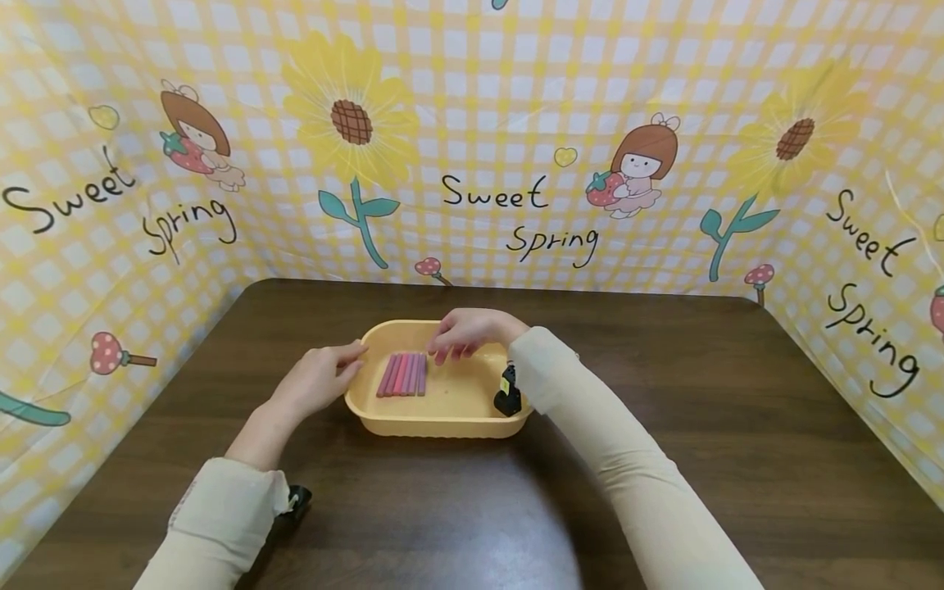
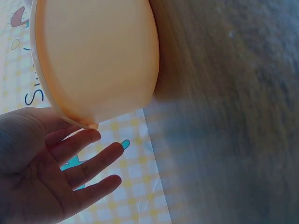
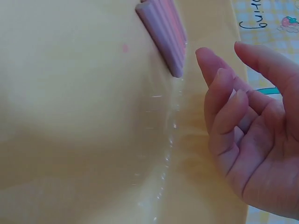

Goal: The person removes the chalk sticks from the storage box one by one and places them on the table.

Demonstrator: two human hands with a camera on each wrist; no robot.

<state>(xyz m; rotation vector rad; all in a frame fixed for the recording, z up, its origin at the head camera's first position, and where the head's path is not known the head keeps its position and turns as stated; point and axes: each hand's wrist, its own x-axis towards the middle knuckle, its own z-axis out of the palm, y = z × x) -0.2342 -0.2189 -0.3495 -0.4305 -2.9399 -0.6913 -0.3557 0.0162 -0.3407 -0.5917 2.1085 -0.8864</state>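
Observation:
A yellow plastic tray (image 1: 442,427) with rounded corners sits on the table. Several pink and purple sticks (image 1: 401,375), which look like modelling clay, lie side by side in its left half. At the tray's left end my left hand (image 1: 319,378) pinches the rim between thumb and forefinger; in the left wrist view its other fingers (image 2: 93,170) spread out below the rim. My right hand (image 1: 466,334) hovers over the tray just right of the sticks. The right wrist view shows its fingers (image 3: 224,95) loosely bent, thumb apart, with nothing between them.
The brown wooden table (image 1: 664,369) extends around the tray. Behind and at both sides hangs a yellow checked cloth (image 1: 479,106) with printed flowers. A black wrist device (image 1: 507,392) on the right arm overlaps the tray's right end; another black device (image 1: 297,501) is at the left cuff.

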